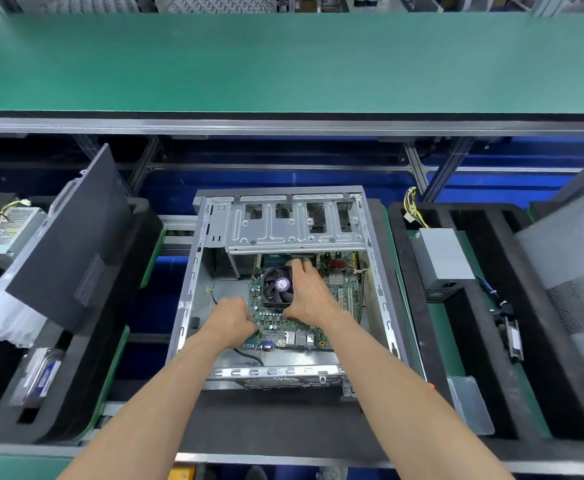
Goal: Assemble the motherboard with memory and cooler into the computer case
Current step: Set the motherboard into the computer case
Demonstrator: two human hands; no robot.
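Both forearms reach in from bottom of frame. Left hand [231,315] curled, pinching green motherboard [332,303] left edge; right hand [309,292] gripping black round cooler fan [276,284]. Board inside open grey metal case [193,282], mid-frame. Advice: lower level, align rear ports w/ case back, no flexing.

The open grey steel computer case [283,289] lies on its side at the centre of the bench, on a black foam pallet [283,424]. Inside it, the green motherboard [335,292] lies flat on the case floor, toward the right. The black round cooler fan [278,284] sits on the board. A silver perforated drive cage [294,221] spans the far end of the case, behind the board. Left of the case, a dark flat side panel [65,244] leans tilted on a neighbouring pallet. Right of the case, a grey boxy power supply [444,259] lies in a black slotted foam tray [474,341]. A green conveyor belt [283,64] runs behind everything.
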